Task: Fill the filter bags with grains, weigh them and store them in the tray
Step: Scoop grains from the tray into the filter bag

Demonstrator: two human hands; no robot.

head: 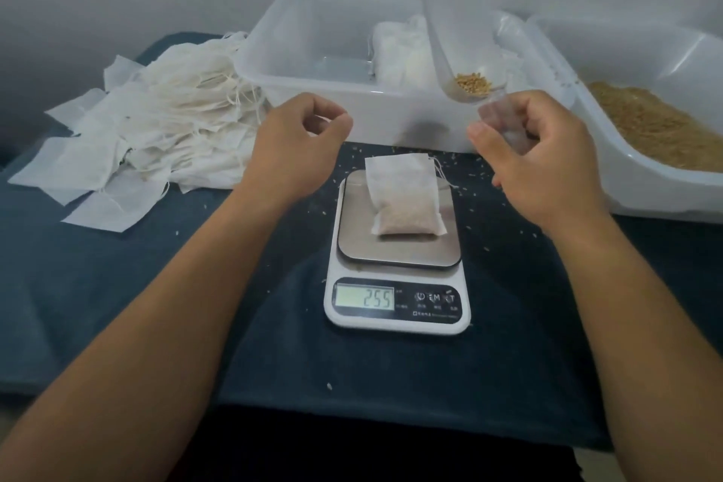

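So the scale [397,258] sits in the middle of a dark blue cloth-covered surface [117,286], and I'll use it as the landmark. It's white plastic with a smooth rounded-square steel plate, and the little display reads something like 255, a bit blurry. One filled filter bag [405,196] lies flat on the plate: thin white papery mesh, bulging at the near end, with a drawstring trailing off its far right corner.

Just beyond the scale on the left, the left hand [293,141] hovers with fingers curled in and holding nothing I can see. On the right, the right hand [547,156] grips the handle of a clear plastic scoop [450,51]; the handle is mostly hidden in the fist. A small heap of golden grains [472,83] sits in the scoop's bottom.

Loose grains are scattered on the cloth around the scale.

Far left of the scale there's a messy pile of empty bags [156,121], too many to count. Behind the scale is a translucent white tray [313,90] with some filled bags [403,51] stacked inside; count unclear. Far right, a second tub [626,176] of grain gets cut off by the frame edge.
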